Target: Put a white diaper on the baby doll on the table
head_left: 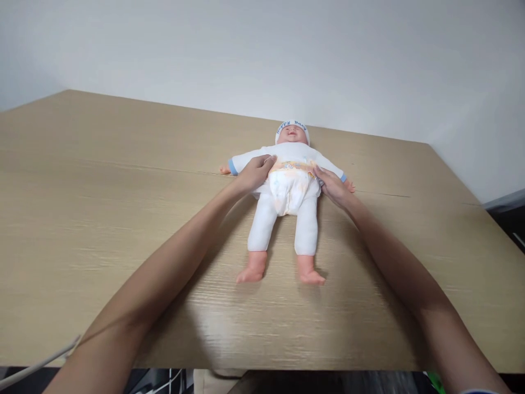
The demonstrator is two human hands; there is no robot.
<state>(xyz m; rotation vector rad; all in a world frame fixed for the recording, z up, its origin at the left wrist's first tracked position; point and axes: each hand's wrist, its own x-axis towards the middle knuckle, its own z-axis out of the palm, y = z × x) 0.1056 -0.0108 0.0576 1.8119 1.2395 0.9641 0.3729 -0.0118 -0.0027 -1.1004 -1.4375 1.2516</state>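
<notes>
A baby doll in a white suit with blue cuffs and a printed white cap lies face up, its feet pointing towards me. Around its hips sits a white diaper with an orange patterned waistband. My left hand is closed on the diaper's waist at the left side, thumb on top near the band. At the right side, my right hand grips the other edge of the waist, its thumb at the end of the band. The fingertips of both hands are partly hidden.
The doll rests on a light wooden table with a seam running across it. A white wall stands behind. A pale cable passes by the front left edge, and dark items lie below the front edge.
</notes>
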